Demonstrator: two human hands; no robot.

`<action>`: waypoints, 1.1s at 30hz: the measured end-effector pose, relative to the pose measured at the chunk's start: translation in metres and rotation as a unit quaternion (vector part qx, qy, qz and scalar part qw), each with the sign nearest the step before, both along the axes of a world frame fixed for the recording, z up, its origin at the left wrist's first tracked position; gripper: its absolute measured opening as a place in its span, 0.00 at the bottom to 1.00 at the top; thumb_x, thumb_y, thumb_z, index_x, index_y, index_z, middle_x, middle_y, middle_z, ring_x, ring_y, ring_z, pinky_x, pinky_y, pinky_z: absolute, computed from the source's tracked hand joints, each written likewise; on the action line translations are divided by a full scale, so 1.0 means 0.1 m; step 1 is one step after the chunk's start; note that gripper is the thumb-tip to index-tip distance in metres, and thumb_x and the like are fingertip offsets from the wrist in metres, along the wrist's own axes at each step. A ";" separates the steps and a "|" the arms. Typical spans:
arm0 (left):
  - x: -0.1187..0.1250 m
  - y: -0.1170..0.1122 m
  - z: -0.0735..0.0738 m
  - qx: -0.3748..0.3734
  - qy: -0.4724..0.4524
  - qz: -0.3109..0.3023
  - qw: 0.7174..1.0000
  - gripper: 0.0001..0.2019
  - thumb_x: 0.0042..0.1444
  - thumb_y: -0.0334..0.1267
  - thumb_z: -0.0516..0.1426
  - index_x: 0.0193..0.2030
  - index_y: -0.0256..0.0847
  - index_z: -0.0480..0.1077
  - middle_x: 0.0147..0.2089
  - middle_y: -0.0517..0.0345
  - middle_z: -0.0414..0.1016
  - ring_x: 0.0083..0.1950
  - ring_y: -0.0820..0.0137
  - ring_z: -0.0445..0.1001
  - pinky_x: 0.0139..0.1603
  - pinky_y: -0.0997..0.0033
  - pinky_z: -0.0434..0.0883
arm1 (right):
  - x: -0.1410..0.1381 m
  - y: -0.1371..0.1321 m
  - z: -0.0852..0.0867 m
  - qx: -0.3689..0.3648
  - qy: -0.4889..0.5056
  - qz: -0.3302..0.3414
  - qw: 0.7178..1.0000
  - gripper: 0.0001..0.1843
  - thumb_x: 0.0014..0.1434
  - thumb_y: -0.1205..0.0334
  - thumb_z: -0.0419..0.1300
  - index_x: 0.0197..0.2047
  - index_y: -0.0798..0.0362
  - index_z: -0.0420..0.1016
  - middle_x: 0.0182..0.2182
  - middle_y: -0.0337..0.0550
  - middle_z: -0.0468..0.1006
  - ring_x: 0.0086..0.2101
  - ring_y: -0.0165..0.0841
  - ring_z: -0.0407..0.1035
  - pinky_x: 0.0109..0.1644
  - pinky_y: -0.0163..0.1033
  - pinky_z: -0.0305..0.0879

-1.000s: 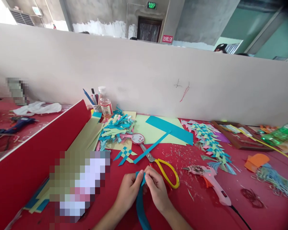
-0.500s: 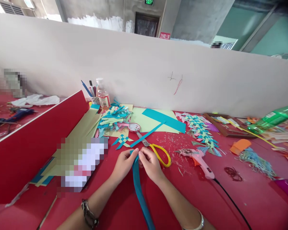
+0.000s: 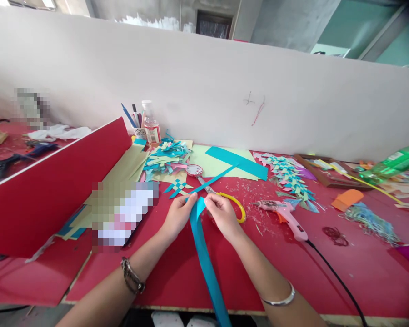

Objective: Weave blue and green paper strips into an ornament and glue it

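A long teal paper strip (image 3: 203, 256) hangs from between my hands, folded over at its top and trailing down past the table's front edge. My left hand (image 3: 179, 215) pinches the fold's left side between thumb and fingers. On the other side, my right hand (image 3: 224, 215) pinches the fold's right corner. Just beyond my fingers lie scissors with a yellow handle (image 3: 240, 207), partly covered by my right hand, and a narrow teal strip (image 3: 214, 178). A small woven teal-and-pale-green piece (image 3: 178, 187) rests beyond my left hand.
A pink glue gun (image 3: 286, 213) with a black cord lies right. Behind are a pile of paper strips (image 3: 168, 159), a woven paper piece (image 3: 286, 175), a bottle (image 3: 152, 125) and a green bottle (image 3: 391, 164). A red divider (image 3: 64, 181) stands left; a white panel (image 3: 204, 86) closes the back.
My hands have drawn slightly apart, and the strip's folded top now shows between them. The view has tilted downward, bringing the table's front edge into sight.
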State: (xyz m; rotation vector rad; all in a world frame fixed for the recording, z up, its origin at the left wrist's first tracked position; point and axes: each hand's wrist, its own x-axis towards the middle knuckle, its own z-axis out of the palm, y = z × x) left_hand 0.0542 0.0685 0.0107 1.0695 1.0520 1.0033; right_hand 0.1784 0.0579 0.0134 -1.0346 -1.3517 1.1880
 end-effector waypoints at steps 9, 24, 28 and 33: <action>0.07 -0.07 0.06 0.017 0.017 -0.064 0.998 0.21 0.47 0.56 0.52 0.23 0.35 0.66 0.20 0.60 0.69 0.24 0.73 0.67 0.28 0.75 0.64 | 0.03 -0.01 0.06 0.001 -0.046 -0.079 0.996 0.16 0.56 0.52 0.47 0.22 0.51 0.56 0.16 0.31 0.57 0.18 0.25 0.55 0.22 0.31 0.52; 0.04 -0.06 0.16 0.025 -0.013 0.012 1.000 0.21 0.45 0.56 0.53 0.21 0.36 0.66 0.18 0.63 0.65 0.21 0.76 0.63 0.26 0.77 0.62 | 0.19 -0.02 0.34 0.023 -0.160 -0.028 0.986 0.16 0.55 0.53 0.50 0.21 0.53 0.55 0.17 0.32 0.53 0.20 0.24 0.49 0.22 0.31 0.48; 0.06 -0.09 0.23 0.046 0.011 -0.087 0.995 0.19 0.47 0.53 0.54 0.30 0.36 0.71 0.29 0.57 0.73 0.34 0.69 0.70 0.41 0.72 0.65 | 0.21 0.01 0.34 0.042 -0.089 -0.094 0.991 0.17 0.54 0.52 0.52 0.20 0.52 0.55 0.16 0.31 0.53 0.18 0.23 0.48 0.21 0.30 0.47; 0.13 -0.11 0.20 0.049 0.057 -0.111 0.991 0.23 0.48 0.56 0.50 0.24 0.34 0.67 0.22 0.59 0.69 0.24 0.74 0.66 0.28 0.75 0.63 | 0.22 -0.02 0.32 0.040 -0.091 -0.090 0.991 0.17 0.54 0.52 0.51 0.20 0.52 0.54 0.16 0.31 0.54 0.18 0.23 0.51 0.21 0.30 0.49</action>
